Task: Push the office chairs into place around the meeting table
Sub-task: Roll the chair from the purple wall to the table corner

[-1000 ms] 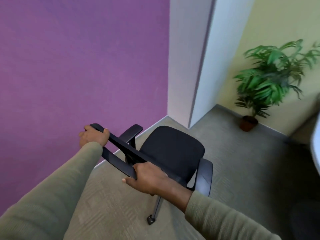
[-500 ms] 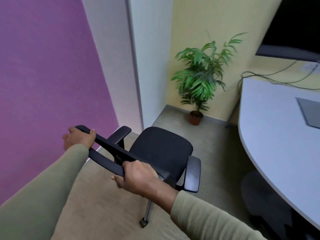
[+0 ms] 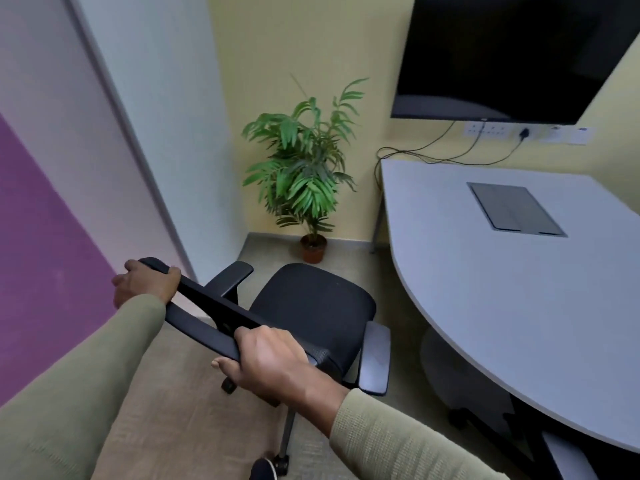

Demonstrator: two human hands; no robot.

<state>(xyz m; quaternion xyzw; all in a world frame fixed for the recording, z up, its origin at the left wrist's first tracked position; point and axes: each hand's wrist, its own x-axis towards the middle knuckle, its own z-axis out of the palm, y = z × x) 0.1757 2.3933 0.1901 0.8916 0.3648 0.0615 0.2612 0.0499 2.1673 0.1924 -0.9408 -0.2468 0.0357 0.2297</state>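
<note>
Head view: left hand point(image 3: 147, 284) and right hand point(image 3: 268, 362) both clench chair backrest point(image 3: 204, 306).

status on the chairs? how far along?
Done: nothing clearly tucked in; a second chair shows only partly at the bottom right edge, so its placement can't be judged. In hand: the left hand and right hand grip the backrest of the black office chair, which stands clear of the meeting table. Left: push it in under the table.

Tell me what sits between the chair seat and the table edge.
In the head view, only the chair's right armrest and bare carpet lie between the seat and the table.
</note>
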